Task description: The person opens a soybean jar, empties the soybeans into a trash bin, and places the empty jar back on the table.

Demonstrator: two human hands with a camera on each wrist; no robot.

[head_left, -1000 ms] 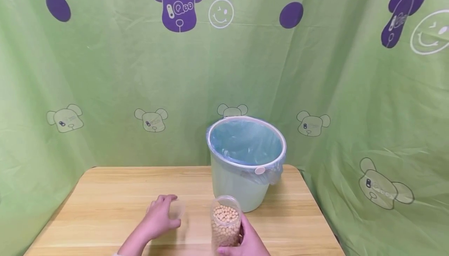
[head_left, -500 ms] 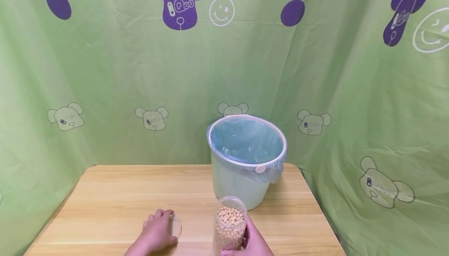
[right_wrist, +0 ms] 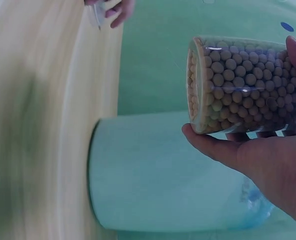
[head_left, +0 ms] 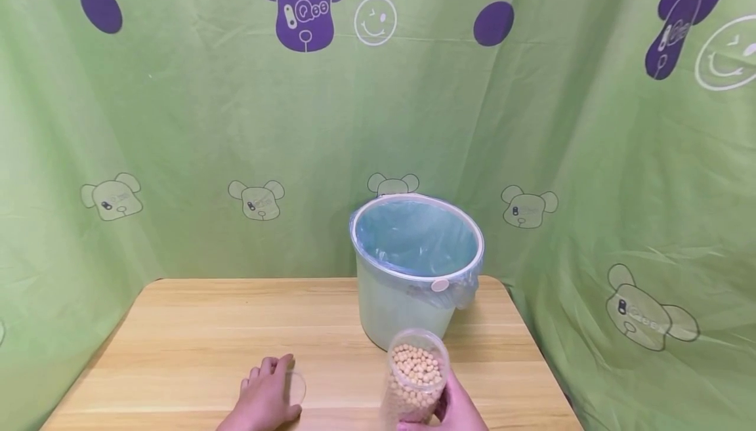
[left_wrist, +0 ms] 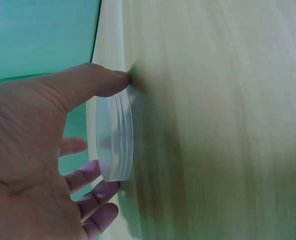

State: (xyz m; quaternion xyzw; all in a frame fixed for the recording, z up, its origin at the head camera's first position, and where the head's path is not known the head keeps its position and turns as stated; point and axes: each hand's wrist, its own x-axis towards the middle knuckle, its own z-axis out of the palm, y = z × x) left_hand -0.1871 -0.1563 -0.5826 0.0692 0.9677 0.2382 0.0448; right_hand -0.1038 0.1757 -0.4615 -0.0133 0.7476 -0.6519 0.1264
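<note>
A clear round plastic lid (left_wrist: 115, 135) lies between the thumb and fingers of my left hand (head_left: 264, 395), which pinches it by the rim right at the tabletop. In the left wrist view the thumb is on one edge and the fingertips are at the opposite edge. My right hand (head_left: 453, 408) grips a clear plastic jar (right_wrist: 250, 87) around its side. Small round beige balls (head_left: 416, 364) fill much of the jar, and its top has no lid on. In the head view the jar stands upright with a slight tilt, overlapping the bucket's lower front.
A pale green bucket (head_left: 398, 309) with a white rim and a bluish plastic liner (head_left: 419, 237) stands at the back right of the wooden table (head_left: 236, 326). Green printed cloth (head_left: 195, 123) hangs behind and at both sides of the table.
My left hand has come down and nearer to me with the lid, to the tabletop. My right hand has carried the jar to the right, in front of the bucket.
</note>
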